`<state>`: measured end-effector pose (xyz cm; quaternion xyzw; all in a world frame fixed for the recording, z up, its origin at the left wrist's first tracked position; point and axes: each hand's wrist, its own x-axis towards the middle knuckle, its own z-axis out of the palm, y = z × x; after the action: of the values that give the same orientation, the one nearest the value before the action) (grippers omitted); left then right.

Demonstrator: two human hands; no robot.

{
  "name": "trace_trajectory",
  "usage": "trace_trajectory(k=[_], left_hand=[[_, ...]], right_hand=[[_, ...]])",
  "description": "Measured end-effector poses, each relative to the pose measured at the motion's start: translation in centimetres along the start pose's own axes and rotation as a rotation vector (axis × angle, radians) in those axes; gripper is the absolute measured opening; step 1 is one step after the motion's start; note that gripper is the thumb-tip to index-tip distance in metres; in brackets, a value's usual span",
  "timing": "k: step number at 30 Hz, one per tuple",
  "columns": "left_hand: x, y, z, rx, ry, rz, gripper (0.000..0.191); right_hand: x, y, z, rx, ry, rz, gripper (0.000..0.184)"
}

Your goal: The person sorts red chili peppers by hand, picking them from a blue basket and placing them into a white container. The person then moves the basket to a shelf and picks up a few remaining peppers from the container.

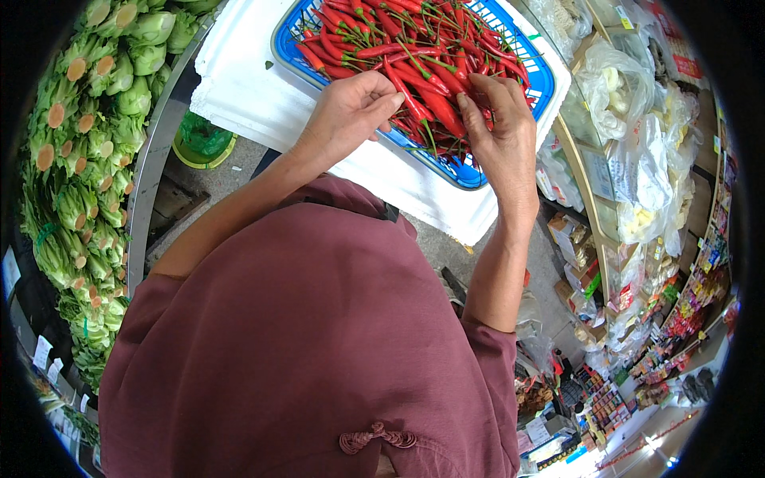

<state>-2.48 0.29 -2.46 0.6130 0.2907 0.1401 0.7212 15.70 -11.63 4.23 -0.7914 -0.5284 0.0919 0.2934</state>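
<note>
A blue plastic basket [541,57] heaped with red chili peppers [439,104] with green stems rests on a white polystyrene foam box [245,83]. At the basket's near left rim is my left hand [352,113], its thumb and forefinger brought together beside one long chili. Whether anything is pinched between them is hidden. On the right side of the heap, my right hand [505,128] touches the peppers with bent fingers and thumb. The fingers hide whether it grips one. Several stems and chilies poke over the near rim between both hands.
Leafy green stalks with cut ends [80,155] fill a metal-edged shelf at left. A green-lined bin [203,140] stands on the floor beneath. Shelving at right carries clear plastic bags [642,161] of goods, with cardboard boxes [568,239] below.
</note>
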Motion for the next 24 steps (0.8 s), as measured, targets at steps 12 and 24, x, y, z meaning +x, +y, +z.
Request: trace_trajectory(k=[12,24], left_hand=[[0.2,0.3,0.0,-0.026,0.021,-0.022,0.026],[0.3,0.0,-0.2,-0.035,0.015,-0.014,0.025]], right_hand=[[1.3,1.5,0.0,-0.008,0.108,-0.106,0.025],[4.4,3.7,1.9,-0.099,0.013,-0.153,0.024]])
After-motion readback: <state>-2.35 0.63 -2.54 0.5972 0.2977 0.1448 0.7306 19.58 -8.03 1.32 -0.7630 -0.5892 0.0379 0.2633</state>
